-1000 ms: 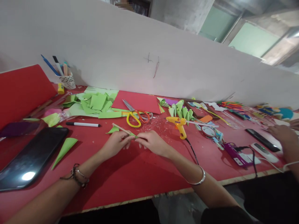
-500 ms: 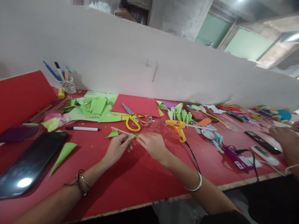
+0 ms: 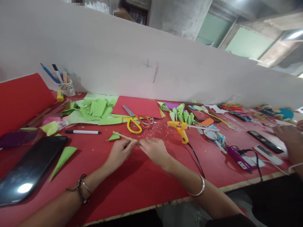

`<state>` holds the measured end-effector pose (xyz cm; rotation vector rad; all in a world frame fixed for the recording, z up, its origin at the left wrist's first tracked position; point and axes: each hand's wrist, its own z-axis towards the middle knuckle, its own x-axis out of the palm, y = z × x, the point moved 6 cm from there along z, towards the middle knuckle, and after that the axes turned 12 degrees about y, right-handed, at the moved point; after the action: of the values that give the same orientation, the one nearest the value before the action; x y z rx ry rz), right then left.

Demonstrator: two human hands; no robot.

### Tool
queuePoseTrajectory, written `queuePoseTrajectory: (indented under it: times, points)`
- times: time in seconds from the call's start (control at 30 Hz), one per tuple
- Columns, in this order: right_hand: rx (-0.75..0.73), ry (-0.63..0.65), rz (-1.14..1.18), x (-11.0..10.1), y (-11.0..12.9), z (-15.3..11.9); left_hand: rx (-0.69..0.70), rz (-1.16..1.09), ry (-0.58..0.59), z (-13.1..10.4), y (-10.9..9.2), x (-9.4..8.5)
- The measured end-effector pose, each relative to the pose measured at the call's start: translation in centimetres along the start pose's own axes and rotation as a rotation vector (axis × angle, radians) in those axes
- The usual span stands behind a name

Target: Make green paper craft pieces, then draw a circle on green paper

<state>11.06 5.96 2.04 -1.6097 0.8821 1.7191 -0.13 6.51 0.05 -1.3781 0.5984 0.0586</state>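
Observation:
My left hand (image 3: 120, 153) pinches a thin pale stick (image 3: 121, 135) that slants up to the left past the fingers. My right hand (image 3: 154, 152) meets it from the other side, its fingers closed at the small strip of green paper (image 3: 134, 141) around the stick's lower end. Both fingertips partly cover that strip. A cut green paper piece (image 3: 114, 136) lies just behind the stick. Beyond the hands are scissors (image 3: 134, 121) with yellow and orange handles, and to the right a yellow glue gun (image 3: 180, 130) with a clear glue stick in it.
On the left lie a black phone (image 3: 33, 167), a green paper cone (image 3: 63, 159) and a white marker (image 3: 82, 132). Green paper pieces (image 3: 97, 108) and rolled cones (image 3: 181, 113) are at the back. A purple power strip (image 3: 242, 159) and another person's hand (image 3: 287, 135) are on the right.
My fingers have shifted slightly around the green strip, and less of it shows now. The view has moved a little; the things on the table stay in place.

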Motion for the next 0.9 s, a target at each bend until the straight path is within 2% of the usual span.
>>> queuePoseTrajectory:
  times: [0.1,0.23,0.33,0.4,0.5,0.6,0.73,0.9]
  points:
    - [-0.01,0.039,0.22,0.0,-0.4,0.1,0.025,0.019,0.045,0.0,-0.1,-0.1]
    - [-0.133,0.318,0.884,0.7,-0.3,0.1,0.139,0.107,0.147,-0.1,-0.6,-0.4]
    - [-0.183,0.473,1.129,0.7,0.0,-0.3,0.173,0.129,0.222,-0.1,-0.9,-0.5]
    - [-0.173,0.477,1.135,0.5,-0.1,-0.4,0.169,0.123,0.24,-0.1,-1.0,-0.4]
    - [-0.132,0.362,1.027,0.0,-0.5,-0.3,0.108,0.075,0.203,-0.1,-0.9,-0.4]
    - [-0.118,0.24,0.832,-0.6,-0.8,0.0,0.045,0.027,0.169,-0.2,-0.7,-0.1]
    - [-0.05,0.132,0.539,-1.0,-1.2,0.2,0.041,0.065,0.151,-0.2,-0.8,0.3]
    - [0.022,0.093,0.343,-1.1,-1.0,0.2,0.043,0.156,0.079,-0.2,-0.6,0.0]
